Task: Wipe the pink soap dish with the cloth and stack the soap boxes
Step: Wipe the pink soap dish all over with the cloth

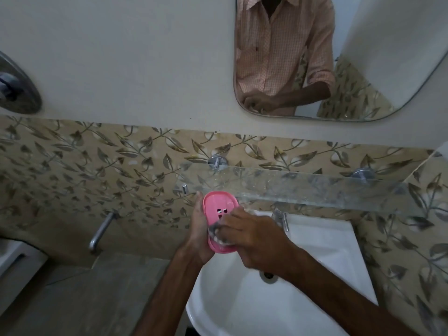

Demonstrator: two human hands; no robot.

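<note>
My left hand (198, 229) holds the pink soap dish (218, 204) from its left side, tilted up over the back of the white basin (327, 241). The dish is oval with small slots in its floor. My right hand (254, 238) presses a pale cloth (221, 240) against the lower half of the dish; most of the cloth is hidden under my fingers. No soap boxes are in view.
A glass shelf (315, 187) on metal brackets runs just behind the dish. A basin tap (281, 218) stands right of my hands and a wall tap (101, 230) to the left. A mirror (388, 57) hangs above, reflecting a person in a checked shirt.
</note>
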